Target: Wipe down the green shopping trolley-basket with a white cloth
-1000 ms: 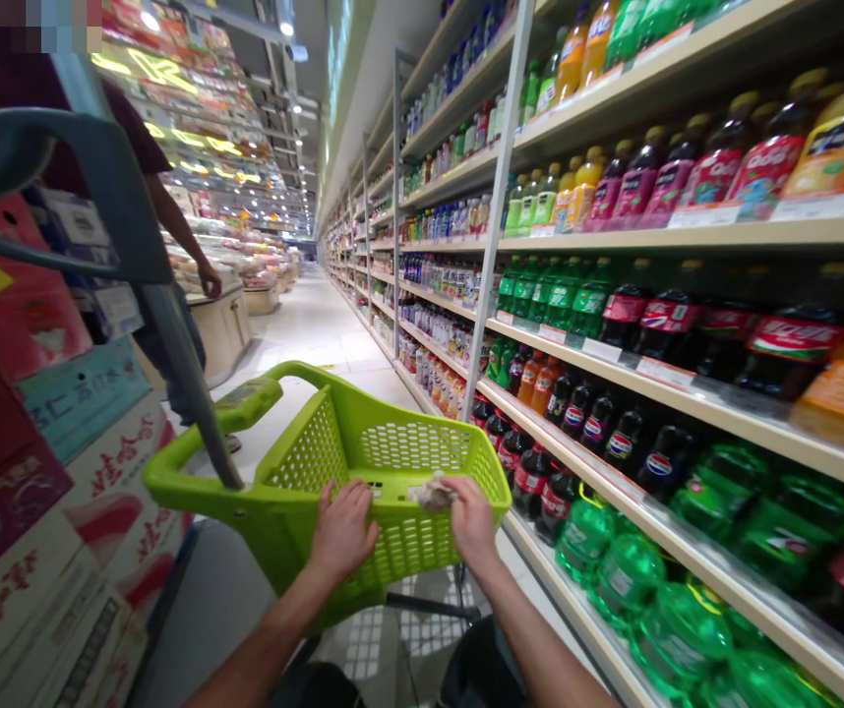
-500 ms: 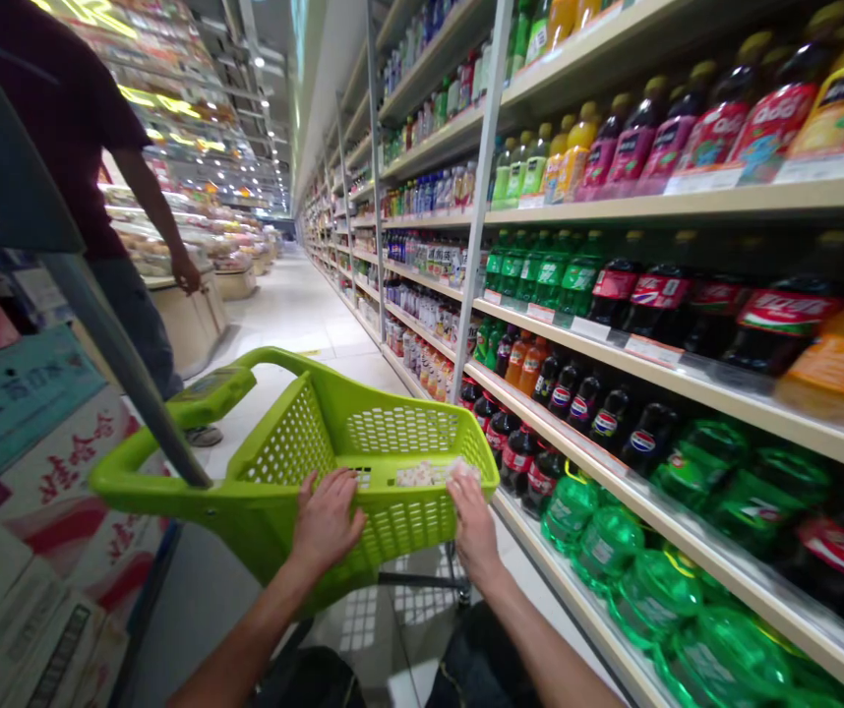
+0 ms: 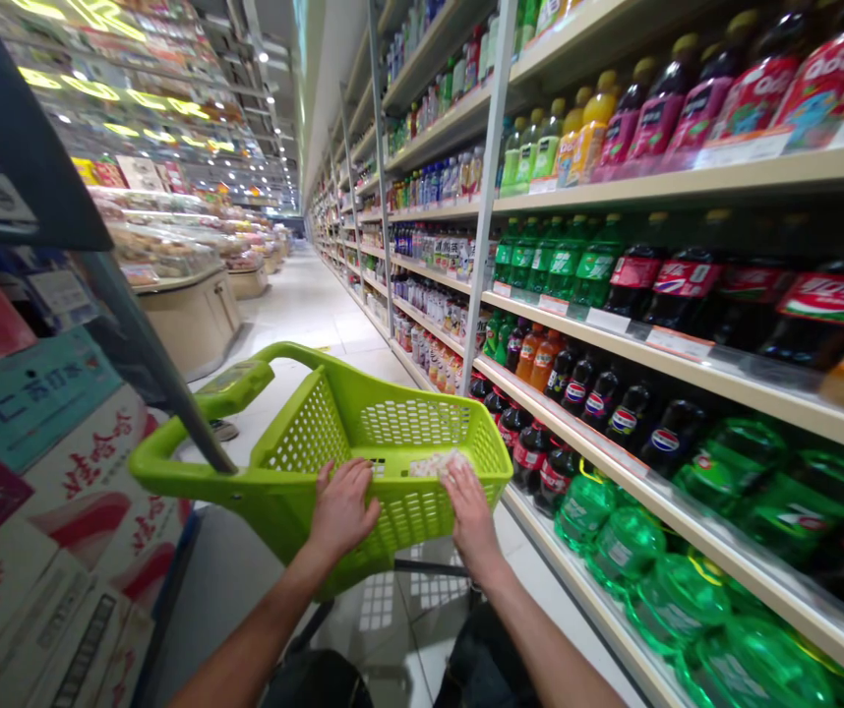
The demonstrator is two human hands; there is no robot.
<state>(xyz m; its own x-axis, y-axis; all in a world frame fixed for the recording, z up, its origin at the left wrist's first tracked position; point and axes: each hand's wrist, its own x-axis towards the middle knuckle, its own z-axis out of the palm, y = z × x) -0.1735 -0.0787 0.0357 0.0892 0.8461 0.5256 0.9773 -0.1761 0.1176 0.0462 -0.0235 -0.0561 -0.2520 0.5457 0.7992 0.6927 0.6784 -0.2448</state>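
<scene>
A lime-green plastic shopping cart (image 3: 392,511) stands side-on right in front of me. My left hand (image 3: 346,503) grips its near rim around the middle, fingers curled over the edge. Further right, my right hand (image 3: 470,506) is closed over the same rim close to the cart's right end. In the basket lies a pale, speckled item in clear plastic (image 3: 429,464), by my right fingertips. Whether those fingers also touch the plastic I cannot tell.
Shelves (image 3: 688,344) of drink bottles run along my right, with large green bottles (image 3: 658,590) low down. At left are stacked cartons (image 3: 90,462) and a grey post (image 3: 163,364) close by. Food counters (image 3: 178,310) line the aisle (image 3: 304,305) ahead. A shoe (image 3: 224,430) shows behind the cart handle.
The person at left has gone out of view except for a shoe. Cart and both hands have shifted slightly right in view, with my grip on the rim kept.
</scene>
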